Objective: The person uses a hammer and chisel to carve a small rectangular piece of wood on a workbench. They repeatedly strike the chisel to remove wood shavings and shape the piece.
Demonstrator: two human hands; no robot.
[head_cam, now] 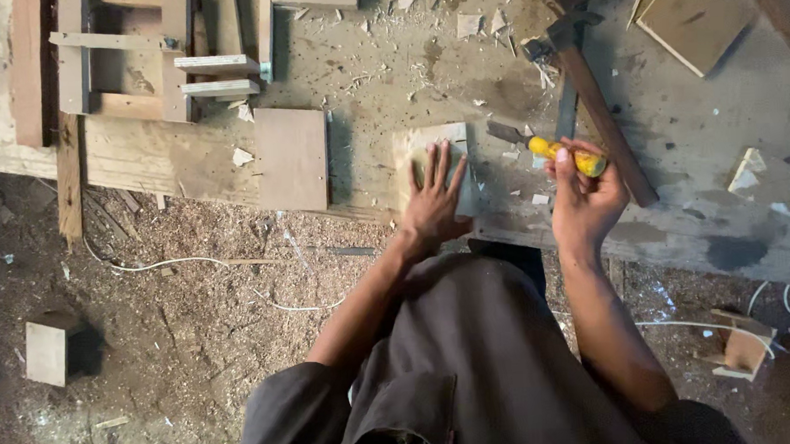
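Observation:
My left hand (pixel 433 201) lies flat with fingers spread on a small pale wooden board (pixel 419 151) at the near edge of the workbench (pixel 675 212). My right hand (pixel 584 193) is closed around the yellow handle of a chisel (pixel 550 146). The chisel's dark blade points left, and its tip rests just past the board's right edge. A hammer (pixel 587 75) with a long wooden handle lies diagonally on the bench just beyond my right hand.
A brown rectangular panel (pixel 292 157) lies left of the board. Stacked wooden slats and frames (pixel 136 65) sit at far left. A square board (pixel 696 14) lies at top right. Sawdust, a white cord (pixel 164 263) and a wood block (pixel 48 350) cover the floor.

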